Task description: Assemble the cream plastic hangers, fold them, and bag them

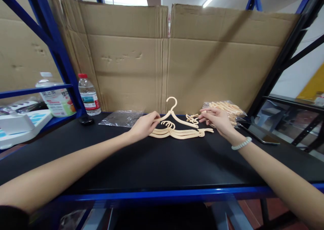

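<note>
A cream plastic hanger (177, 117) is held up just above the black shelf top (162, 162). My left hand (144, 125) pinches its left arm end. My right hand (217, 120) is closed by the hanger's right end, pinching a small cream piece (192, 118) there. Under the held hanger lies a flat stack of the same cream hangers (177, 133). Behind my right hand sits a clear bag of more cream hanger parts (227, 108).
An empty clear plastic bag (121, 118) lies at the back centre. A water bottle (88, 95), a larger drink bottle (57, 100) and a small black object (86, 120) stand at the back left. Cardboard (162, 54) lines the rear. A dark tablet (260, 134) lies right.
</note>
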A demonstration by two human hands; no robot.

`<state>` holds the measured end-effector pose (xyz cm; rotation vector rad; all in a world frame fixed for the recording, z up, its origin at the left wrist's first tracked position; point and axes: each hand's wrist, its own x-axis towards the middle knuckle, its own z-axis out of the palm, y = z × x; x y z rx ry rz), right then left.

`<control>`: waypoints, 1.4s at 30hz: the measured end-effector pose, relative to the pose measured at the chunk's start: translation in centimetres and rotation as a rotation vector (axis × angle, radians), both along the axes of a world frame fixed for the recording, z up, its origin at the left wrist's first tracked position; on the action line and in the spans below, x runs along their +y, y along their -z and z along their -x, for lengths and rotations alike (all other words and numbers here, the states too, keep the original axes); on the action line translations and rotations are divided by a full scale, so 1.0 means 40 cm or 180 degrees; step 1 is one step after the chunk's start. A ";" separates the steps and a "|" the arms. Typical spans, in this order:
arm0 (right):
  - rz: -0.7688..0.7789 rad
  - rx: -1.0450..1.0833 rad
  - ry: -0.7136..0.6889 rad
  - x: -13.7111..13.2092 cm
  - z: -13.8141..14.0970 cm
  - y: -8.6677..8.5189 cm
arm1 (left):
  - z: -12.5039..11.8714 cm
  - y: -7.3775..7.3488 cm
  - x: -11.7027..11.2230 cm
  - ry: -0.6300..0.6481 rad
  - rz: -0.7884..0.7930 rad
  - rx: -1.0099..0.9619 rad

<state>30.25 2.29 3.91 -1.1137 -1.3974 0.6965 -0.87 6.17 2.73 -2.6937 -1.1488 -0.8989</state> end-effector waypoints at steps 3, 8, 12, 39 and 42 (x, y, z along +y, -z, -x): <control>0.0326 0.0555 -0.0383 -0.043 0.019 0.021 | 0.010 0.026 -0.058 0.0143 0.0079 -0.0250; 0.0696 0.1176 -0.0501 -0.055 0.024 0.052 | 0.013 0.052 -0.099 0.0319 0.0389 -0.0769; 0.0724 0.1563 -0.0450 -0.046 0.020 0.072 | 0.014 0.066 -0.095 0.0337 0.0331 -0.0691; 0.1625 0.0614 -0.1590 -0.040 -0.006 0.069 | 0.014 0.090 -0.091 0.0274 0.0501 -0.0604; 0.1761 0.0533 -0.1650 -0.047 -0.003 0.062 | 0.013 0.089 -0.091 0.0273 0.0496 -0.0602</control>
